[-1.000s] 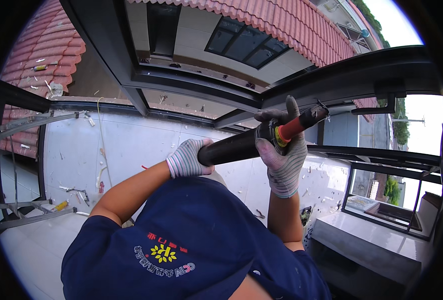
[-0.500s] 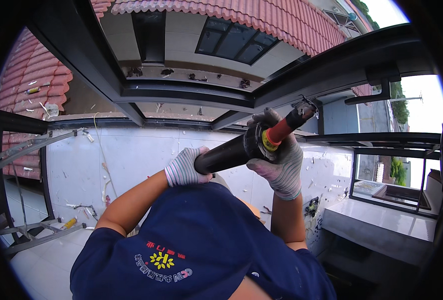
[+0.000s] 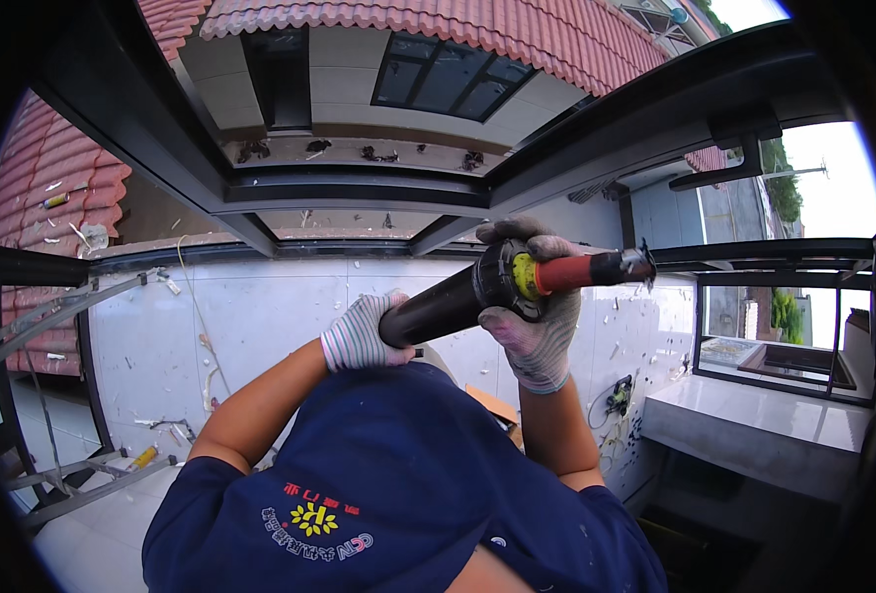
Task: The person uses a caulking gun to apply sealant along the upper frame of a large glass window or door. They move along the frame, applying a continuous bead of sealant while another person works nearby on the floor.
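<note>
Black cylindrical dispensing tool (image 3: 438, 301) is being held slantwise in front of the body, between both hands. At far left, a small yellow cylindrical container (image 3: 144, 458) is lying beside thin grey metal bars (image 3: 102, 488); its contents are not showing. Further right, the left hand (image 3: 361, 334), in a white striped knit glove, is gripping the tool's rear end. Whatever the tool's barrel may be containing is staying hidden. The right hand (image 3: 544, 346), similarly gloved, is wrapping around the black front collar (image 3: 500, 282), behind a yellow ring (image 3: 525, 275). Rightmost, the red nozzle (image 3: 564, 274) with its smeared black tip (image 3: 637, 265) is now pointing almost level rightward; half a second ago it was slanting upward, so the tip is sitting lower.
</note>
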